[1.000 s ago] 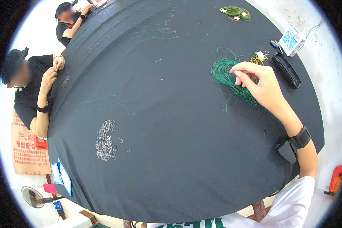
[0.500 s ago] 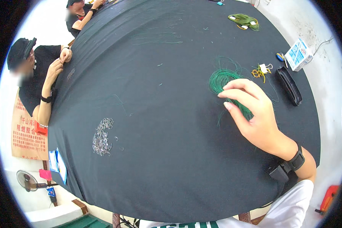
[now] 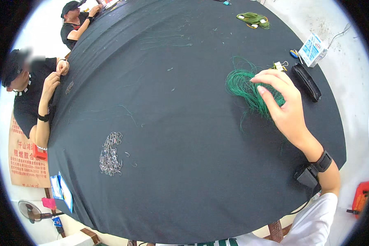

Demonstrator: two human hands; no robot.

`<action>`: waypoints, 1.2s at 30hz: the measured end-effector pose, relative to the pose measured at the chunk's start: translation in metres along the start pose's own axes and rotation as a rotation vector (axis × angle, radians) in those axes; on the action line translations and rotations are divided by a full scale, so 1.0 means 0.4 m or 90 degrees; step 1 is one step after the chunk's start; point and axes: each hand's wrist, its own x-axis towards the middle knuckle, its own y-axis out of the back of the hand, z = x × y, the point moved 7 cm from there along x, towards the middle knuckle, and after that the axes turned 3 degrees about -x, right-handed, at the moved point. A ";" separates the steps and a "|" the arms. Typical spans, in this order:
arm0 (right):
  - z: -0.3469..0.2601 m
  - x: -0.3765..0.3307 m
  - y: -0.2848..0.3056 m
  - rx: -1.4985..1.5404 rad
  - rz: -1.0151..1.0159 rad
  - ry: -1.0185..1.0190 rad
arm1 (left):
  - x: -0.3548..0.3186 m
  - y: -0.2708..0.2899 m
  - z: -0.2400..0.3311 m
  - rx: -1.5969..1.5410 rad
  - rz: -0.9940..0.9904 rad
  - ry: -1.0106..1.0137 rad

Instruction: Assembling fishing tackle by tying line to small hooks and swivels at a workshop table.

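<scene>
While the green thread bundle (image 3: 238, 84) lies loose on the dark cloth (image 3: 184, 172), the right hand (image 3: 289, 108) is over the bundle's right side. Its fingers (image 3: 274, 80) curl toward the thumb and leave a small gap. I cannot tell if a thin thread sits in that gap, or if the hand touches the bundle. A pile of shiny hooks (image 3: 110, 158) is well to the bundle's left and closer to the person. A black pouch (image 3: 306, 82) lies to the bundle's right.
</scene>
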 end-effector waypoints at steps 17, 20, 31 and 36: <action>0.048 -0.020 0.008 0.004 0.015 -0.109 | -0.020 -0.001 -0.051 0.000 -0.014 -0.026; 0.041 -0.018 0.006 0.012 0.015 -0.103 | -0.043 0.000 -0.054 -0.007 -0.023 -0.022; -0.069 -0.004 -0.062 -0.120 -0.198 0.083 | -0.186 0.292 0.313 -0.008 0.245 -0.337; -0.055 -0.017 -0.064 -0.155 -0.208 0.056 | -0.243 0.307 0.471 0.495 0.571 -0.871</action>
